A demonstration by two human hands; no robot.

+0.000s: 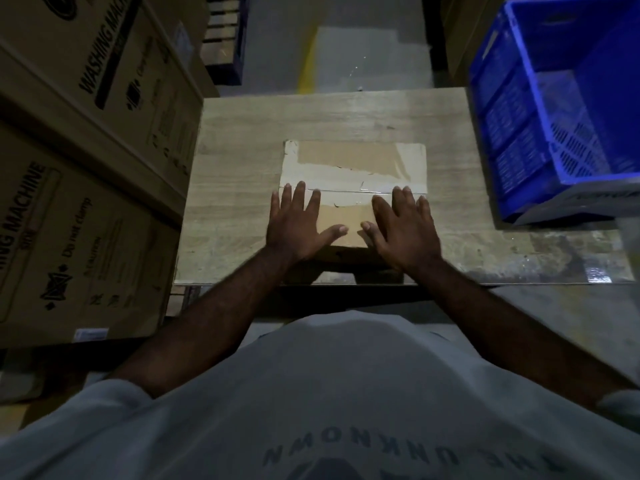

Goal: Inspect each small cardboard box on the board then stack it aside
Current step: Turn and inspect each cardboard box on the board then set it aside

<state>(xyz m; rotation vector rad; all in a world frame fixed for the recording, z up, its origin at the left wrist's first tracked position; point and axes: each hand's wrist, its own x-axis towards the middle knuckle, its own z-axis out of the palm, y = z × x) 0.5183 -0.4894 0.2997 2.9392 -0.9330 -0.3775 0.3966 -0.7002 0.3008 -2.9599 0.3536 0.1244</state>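
A small cardboard box (353, 164) lies flat in the middle of the wooden board (235, 181). Pale tape patches cover much of its top. My left hand (298, 223) rests flat on the box's near left part, fingers straight and spread. My right hand (401, 226) rests flat on the near right part, fingers straight as well. Both thumbs point inward toward each other over the brown cardboard. The box's near edge is partly hidden under my palms.
Large washing-machine cartons (86, 140) stand stacked against the board's left side. A blue plastic crate (561, 109) sits at the right, overlapping the board's right end. Grey floor with a yellow stripe (308, 64) lies beyond the far edge.
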